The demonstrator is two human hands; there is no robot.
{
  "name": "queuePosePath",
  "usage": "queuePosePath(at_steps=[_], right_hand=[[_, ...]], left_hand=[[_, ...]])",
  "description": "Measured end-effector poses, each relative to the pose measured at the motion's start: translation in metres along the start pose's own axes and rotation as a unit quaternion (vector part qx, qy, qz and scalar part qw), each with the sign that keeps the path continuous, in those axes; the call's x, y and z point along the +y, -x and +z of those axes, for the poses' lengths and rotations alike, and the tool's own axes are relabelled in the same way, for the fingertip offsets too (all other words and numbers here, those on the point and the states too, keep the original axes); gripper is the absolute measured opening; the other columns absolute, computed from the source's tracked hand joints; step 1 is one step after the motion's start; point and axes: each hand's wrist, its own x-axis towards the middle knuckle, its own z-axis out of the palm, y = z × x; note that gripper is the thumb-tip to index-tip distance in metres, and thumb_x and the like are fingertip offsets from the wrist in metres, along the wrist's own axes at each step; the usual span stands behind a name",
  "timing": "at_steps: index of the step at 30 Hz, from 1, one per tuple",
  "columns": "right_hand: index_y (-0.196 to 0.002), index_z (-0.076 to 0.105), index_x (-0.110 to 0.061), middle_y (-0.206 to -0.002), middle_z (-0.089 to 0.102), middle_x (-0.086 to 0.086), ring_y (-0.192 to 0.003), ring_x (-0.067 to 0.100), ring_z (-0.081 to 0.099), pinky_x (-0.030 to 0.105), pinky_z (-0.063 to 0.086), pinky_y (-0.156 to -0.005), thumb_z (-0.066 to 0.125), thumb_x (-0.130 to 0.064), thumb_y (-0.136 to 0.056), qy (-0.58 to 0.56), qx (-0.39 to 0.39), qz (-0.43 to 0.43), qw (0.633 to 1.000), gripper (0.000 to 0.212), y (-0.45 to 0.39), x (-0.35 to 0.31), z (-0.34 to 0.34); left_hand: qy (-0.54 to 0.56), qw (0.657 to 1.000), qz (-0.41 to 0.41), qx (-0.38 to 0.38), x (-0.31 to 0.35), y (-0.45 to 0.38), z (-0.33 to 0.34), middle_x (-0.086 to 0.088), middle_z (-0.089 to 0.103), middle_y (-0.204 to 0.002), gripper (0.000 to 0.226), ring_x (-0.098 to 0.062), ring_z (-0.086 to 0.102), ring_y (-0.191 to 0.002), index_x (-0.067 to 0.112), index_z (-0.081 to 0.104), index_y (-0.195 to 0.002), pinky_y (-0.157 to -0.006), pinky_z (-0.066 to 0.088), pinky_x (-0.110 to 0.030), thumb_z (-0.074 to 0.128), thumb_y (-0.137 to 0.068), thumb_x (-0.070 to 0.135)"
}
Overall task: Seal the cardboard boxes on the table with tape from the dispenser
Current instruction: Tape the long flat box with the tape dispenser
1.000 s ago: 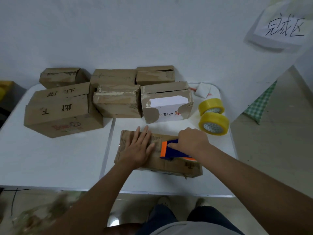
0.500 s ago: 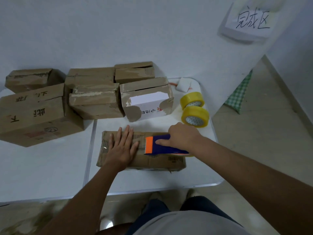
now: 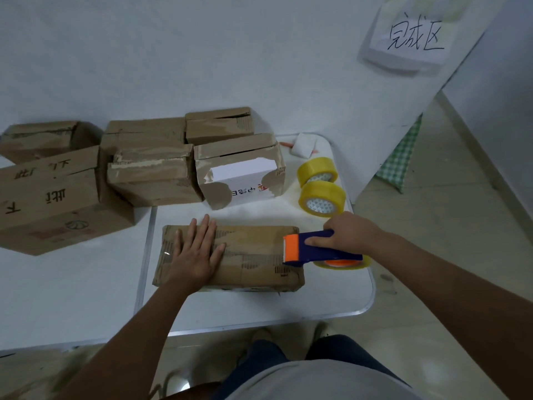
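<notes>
A flat brown cardboard box lies on the white table in front of me. My left hand presses flat on the box's left half, fingers straight and spread. My right hand grips the blue and orange tape dispenser, whose orange blade end sits at the box's right edge. Its tape roll hangs past the box over the table.
Several other cardboard boxes stand in a row along the back of the table. Two yellow tape rolls and a white packet sit at the back right. The table's right edge is close; a wall sign hangs above.
My right hand has drawn the dispenser rightward along the box top, from its middle to its right edge. My left hand stays pressed on the left half.
</notes>
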Motion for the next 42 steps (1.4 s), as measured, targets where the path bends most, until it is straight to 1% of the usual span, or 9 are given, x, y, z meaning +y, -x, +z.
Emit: queuePosePath(at_steps=[7, 12, 16, 20, 22, 25, 31, 38, 42], right_hand=[[-0.072, 0.060, -0.016, -0.067, 0.056, 0.001, -0.063, 0.016, 0.056, 0.032, 0.046, -0.063, 0.044, -0.077, -0.082, -0.012, 0.025, -0.028, 0.999, 0.064, -0.010, -0.022, 0.029], [-0.082, 0.066, -0.013, -0.072, 0.060, 0.002, -0.067, 0.017, 0.059, 0.035, 0.050, -0.070, 0.043, -0.078, -0.082, -0.028, 0.011, -0.030, 0.999, 0.068, -0.012, -0.020, 0.031], [-0.086, 0.065, -0.013, -0.078, 0.063, 0.003, -0.070, 0.017, 0.060, 0.032, 0.049, -0.069, 0.043, -0.074, -0.085, -0.048, 0.014, -0.025, 0.998, 0.065, -0.009, -0.036, 0.040], [-0.091, 0.064, -0.011, -0.081, 0.062, 0.003, -0.073, 0.018, 0.060, 0.029, 0.046, -0.067, 0.043, -0.070, -0.088, -0.058, 0.032, -0.026, 0.997, 0.062, -0.010, -0.062, 0.056], [-0.092, 0.064, -0.012, -0.082, 0.061, 0.003, -0.075, 0.018, 0.061, 0.027, 0.045, -0.067, 0.043, -0.070, -0.088, -0.068, 0.034, -0.024, 0.997, 0.062, -0.011, -0.065, 0.061], [-0.094, 0.064, -0.013, -0.086, 0.065, 0.004, -0.075, 0.017, 0.061, 0.026, 0.046, -0.068, 0.043, -0.070, -0.088, -0.079, 0.025, -0.028, 0.996, 0.061, -0.013, -0.064, 0.059], [-0.090, 0.065, -0.012, -0.082, 0.067, 0.005, -0.073, 0.017, 0.063, 0.030, 0.050, -0.069, 0.045, -0.070, -0.087, -0.110, 0.029, -0.028, 0.993, 0.061, -0.010, -0.041, 0.060], [-0.083, 0.063, -0.014, -0.077, 0.065, 0.004, -0.070, 0.017, 0.062, 0.035, 0.052, -0.071, 0.046, -0.070, -0.086, -0.089, 0.030, -0.031, 0.995, 0.059, 0.000, -0.006, 0.068], [-0.087, 0.064, -0.013, -0.079, 0.065, 0.004, -0.071, 0.016, 0.061, 0.032, 0.051, -0.070, 0.046, -0.069, -0.087, -0.088, 0.018, -0.029, 0.996, 0.059, -0.004, -0.012, 0.070]], left_hand=[[-0.028, 0.999, -0.010, -0.011, -0.022, -0.002, -0.019, 0.008, -0.020, -0.162, 0.073, -0.016, -0.025, -0.148, 0.029, -0.013, -0.154, -0.122, -0.007, -0.051, -0.006, -0.091, 0.064], [-0.004, 0.999, 0.049, -0.021, 0.047, -0.004, 0.003, 0.010, -0.021, -0.161, 0.068, -0.015, -0.023, -0.149, 0.031, -0.011, -0.155, -0.120, -0.014, -0.048, -0.005, -0.094, 0.061], [-0.029, 0.997, 0.061, -0.026, 0.025, -0.009, 0.004, 0.011, -0.018, -0.162, 0.074, -0.015, -0.022, -0.149, 0.032, -0.012, -0.154, -0.118, -0.019, -0.045, -0.015, -0.089, 0.067], [-0.072, 0.996, 0.059, 0.007, 0.015, -0.011, -0.009, 0.003, 0.000, -0.165, 0.067, -0.023, -0.008, -0.151, 0.028, 0.002, -0.156, -0.120, -0.012, -0.045, 0.000, -0.097, 0.059], [-0.056, 0.997, 0.047, 0.012, 0.032, -0.003, -0.006, 0.003, -0.001, -0.164, 0.063, -0.024, -0.008, -0.151, 0.026, 0.003, -0.156, -0.121, -0.008, -0.048, 0.004, -0.098, 0.051], [-0.023, 0.999, 0.023, 0.016, 0.047, 0.010, 0.004, 0.004, -0.008, -0.164, 0.066, -0.020, -0.013, -0.151, 0.025, 0.000, -0.157, -0.123, -0.002, -0.049, -0.007, -0.098, 0.052], [-0.006, 1.000, 0.002, 0.023, 0.042, 0.007, 0.012, 0.010, -0.006, -0.165, 0.062, -0.011, -0.016, -0.151, 0.028, 0.001, -0.158, -0.123, -0.002, -0.046, 0.000, -0.099, 0.049], [-0.021, 1.000, 0.002, 0.019, 0.042, 0.006, 0.012, 0.009, -0.009, -0.165, 0.062, -0.012, -0.015, -0.151, 0.028, -0.003, -0.157, -0.123, -0.002, -0.046, -0.001, -0.099, 0.050], [-0.045, 0.998, 0.030, 0.041, 0.057, 0.009, 0.001, -0.003, 0.003, -0.165, 0.060, -0.024, -0.003, -0.153, 0.018, 0.012, -0.157, -0.124, 0.006, -0.049, 0.006, -0.103, 0.041]])
